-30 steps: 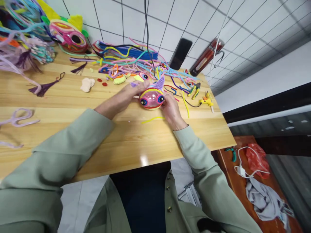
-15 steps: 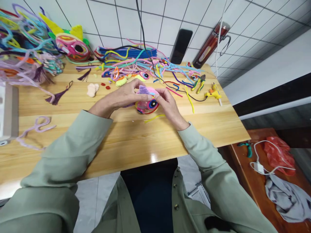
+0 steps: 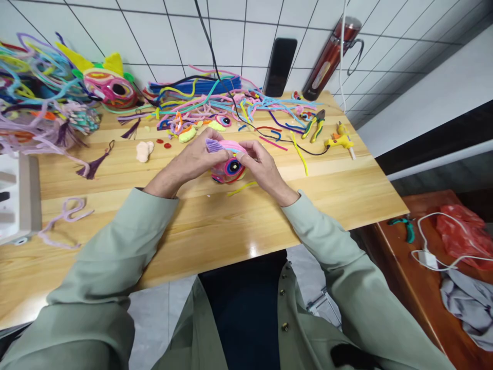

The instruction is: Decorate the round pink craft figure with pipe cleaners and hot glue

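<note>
A small pink pipe-cleaner craft head (image 3: pixel 223 171) with a round blue-and-black eye stands on the wooden table in front of me. Across its top lies a band of pink pipe cleaners (image 3: pixel 230 146) with a ribbed purple end (image 3: pixel 213 145). My left hand (image 3: pixel 194 158) pinches this band at the purple end. From the other side, my right hand (image 3: pixel 261 163) has thumb and fingers closed on the band's pink end, just above the eye. Fingers hide part of the head. A yellow pipe cleaner piece (image 3: pixel 242 189) lies just below it.
Behind my hands spreads a heap of coloured pipe cleaners (image 3: pixel 200 87). A finished-looking horned craft head (image 3: pixel 110 87) sits back left. To the right are pliers (image 3: pixel 316 126) and a yellow glue gun (image 3: pixel 339 142) with its cord. A phone (image 3: pixel 280 67) and red flask (image 3: pixel 332 59) lean on the tiles.
The view has shifted slightly. The pipe-cleaner band now shows more of its pink length between my hands, and its purple end leans further left. Both hands keep their hold.
</note>
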`<state>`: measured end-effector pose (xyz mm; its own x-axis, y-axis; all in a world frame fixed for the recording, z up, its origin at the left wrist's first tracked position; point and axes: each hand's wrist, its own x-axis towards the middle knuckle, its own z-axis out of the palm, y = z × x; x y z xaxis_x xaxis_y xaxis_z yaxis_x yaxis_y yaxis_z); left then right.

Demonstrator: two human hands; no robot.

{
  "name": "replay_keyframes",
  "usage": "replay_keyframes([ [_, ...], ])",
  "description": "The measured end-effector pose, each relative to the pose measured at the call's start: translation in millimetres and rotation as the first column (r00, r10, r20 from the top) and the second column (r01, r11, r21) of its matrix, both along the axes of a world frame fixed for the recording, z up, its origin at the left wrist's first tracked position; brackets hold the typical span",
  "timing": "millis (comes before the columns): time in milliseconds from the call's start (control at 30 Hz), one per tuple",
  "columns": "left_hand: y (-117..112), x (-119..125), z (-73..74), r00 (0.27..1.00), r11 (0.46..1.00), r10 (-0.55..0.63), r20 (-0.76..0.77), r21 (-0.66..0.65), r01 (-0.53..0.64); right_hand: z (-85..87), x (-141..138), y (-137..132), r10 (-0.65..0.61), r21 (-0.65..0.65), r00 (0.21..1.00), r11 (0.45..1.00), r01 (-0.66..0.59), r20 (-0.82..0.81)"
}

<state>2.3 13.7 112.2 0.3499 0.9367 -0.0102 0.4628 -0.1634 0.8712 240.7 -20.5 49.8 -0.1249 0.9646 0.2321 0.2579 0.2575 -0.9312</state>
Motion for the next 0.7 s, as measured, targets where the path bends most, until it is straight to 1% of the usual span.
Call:
replay_keyframes([
  [67, 1, -1, -3.5, 1.0, 1.0, -0.012, 0.006, 0.016, 0.012, 6.5, -2, -3, -0.022, -0.037, 0.999, 0.999, 0.02, -0.042],
  [133, 0, -1, -3.6, 1.0, 0.999, -0.027, 0.007, 0.03, 0.027, 12.4, -4, -5, -0.028, -0.079, 0.996, 0.997, 0.022, -0.083],
  [200, -2, -2, -0.7, 0.999, 0.999, -0.042, 0.0, 0.028, 0.042, 17.0, -5, -7, -0.022, -0.118, 0.992, 0.993, 0.007, -0.122],
  [300, -6, -3, 5.4, 0.998, 0.998, -0.067, -0.015, -0.009, 0.067, 21.4, -5, -8, -0.009, -0.154, 0.986, 0.988, -0.018, -0.168],
  [400, -7, -3, 8.3, 0.997, 0.997, -0.076, -0.019, -0.014, 0.076, 22.6, -5, -8, -0.006, -0.162, 0.983, 0.987, -0.024, -0.185],
  [500, -6, -4, 7.3, 0.997, 0.997, -0.073, -0.015, -0.007, 0.073, 21.9, -5, -8, -0.013, -0.177, 0.98, 0.984, -0.022, -0.198],
  [700, -7, -4, 6.5, 0.995, 0.994, -0.094, 0.02, -0.051, 0.095, 22.2, -4, -8, -0.011, -0.234, 0.958, 0.97, -0.059, -0.287],
])
